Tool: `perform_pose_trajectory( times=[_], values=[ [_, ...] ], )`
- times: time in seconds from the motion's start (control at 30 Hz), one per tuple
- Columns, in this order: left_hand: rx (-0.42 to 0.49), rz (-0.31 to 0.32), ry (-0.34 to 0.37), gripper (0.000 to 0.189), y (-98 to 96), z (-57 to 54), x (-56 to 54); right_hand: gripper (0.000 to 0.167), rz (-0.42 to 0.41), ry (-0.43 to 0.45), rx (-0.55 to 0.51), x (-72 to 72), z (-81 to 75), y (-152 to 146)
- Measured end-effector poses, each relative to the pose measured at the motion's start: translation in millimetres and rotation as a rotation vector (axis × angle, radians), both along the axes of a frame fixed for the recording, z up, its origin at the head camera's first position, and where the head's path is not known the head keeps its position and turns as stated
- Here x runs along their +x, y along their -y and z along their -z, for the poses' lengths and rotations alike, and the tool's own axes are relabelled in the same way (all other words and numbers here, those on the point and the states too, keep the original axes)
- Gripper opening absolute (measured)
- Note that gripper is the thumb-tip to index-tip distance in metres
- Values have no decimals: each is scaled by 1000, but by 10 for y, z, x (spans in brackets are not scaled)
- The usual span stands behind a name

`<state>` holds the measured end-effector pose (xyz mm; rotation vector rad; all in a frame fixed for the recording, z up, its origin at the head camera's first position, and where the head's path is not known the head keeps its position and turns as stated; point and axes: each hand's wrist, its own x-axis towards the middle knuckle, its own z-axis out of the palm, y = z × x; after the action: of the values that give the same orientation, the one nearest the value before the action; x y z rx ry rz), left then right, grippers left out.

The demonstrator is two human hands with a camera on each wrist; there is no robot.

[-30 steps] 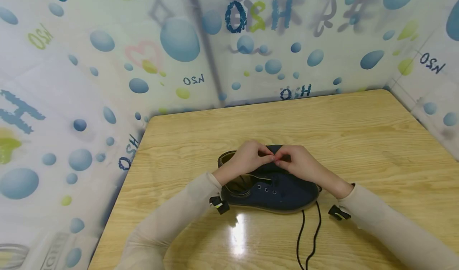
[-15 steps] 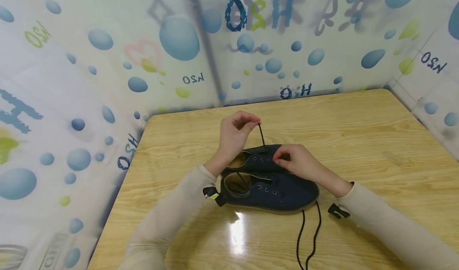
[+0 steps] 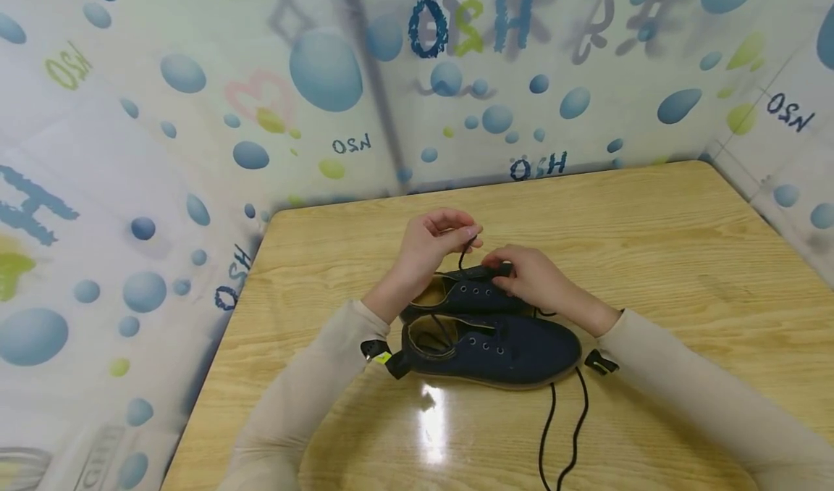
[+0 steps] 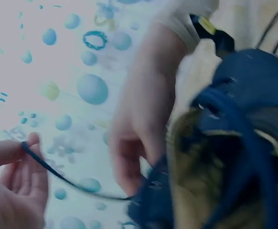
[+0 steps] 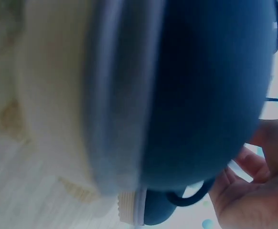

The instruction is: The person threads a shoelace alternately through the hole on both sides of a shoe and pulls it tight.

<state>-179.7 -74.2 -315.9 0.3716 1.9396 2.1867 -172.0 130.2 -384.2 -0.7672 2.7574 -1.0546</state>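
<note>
Pinching a thin black lace (image 3: pixel 465 250) between thumb and fingers, the left hand (image 3: pixel 425 250) hangs above the far navy fabric shoe (image 3: pixel 483 304). Curved right hand (image 3: pixel 536 279) touches it, grip unclear; beyond it, pale wooden tabletop (image 3: pixel 586 219) stretches to its edge.

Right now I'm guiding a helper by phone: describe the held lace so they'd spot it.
On the wooden table stand two dark blue shoes. From the farther one, a thin black lace rises to the left hand. Unlike the cords lying by the nearer shoe's toe, it is held up.
</note>
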Motion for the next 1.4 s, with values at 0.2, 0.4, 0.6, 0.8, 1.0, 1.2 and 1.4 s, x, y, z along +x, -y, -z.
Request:
perform_pose_trajectory(
  times=[0.2, 0.4, 0.6, 0.8, 1.0, 1.2, 1.4],
  values=[
    [250, -121, -201, 23, 44, -276, 16, 34, -7, 28, 69, -73, 6, 43],
    [100, -66, -147, 15, 108, -308, 26, 28, -8, 3, 77, -90, 8, 73],
    [-575, 223, -151, 22, 88, -36, -43, 21, -4, -59, 86, -101, 21, 98],
    [-1026, 350, -388, 11, 16, 132, -48, 21, -5, 35, 68, -165, 29, 103],
    [-1161, 254, -485, 7, -107, 145, -27, 25, -33, 184, 11, -257, 42, 59],
    [-1264, 175, -544, 13, -173, 195, 6, 27, -35, 241, -33, -287, 78, 49],
    [-1419, 175, -611, 14, -280, 192, 43, 23, -17, 235, -60, -281, 86, 24]
  ],
)
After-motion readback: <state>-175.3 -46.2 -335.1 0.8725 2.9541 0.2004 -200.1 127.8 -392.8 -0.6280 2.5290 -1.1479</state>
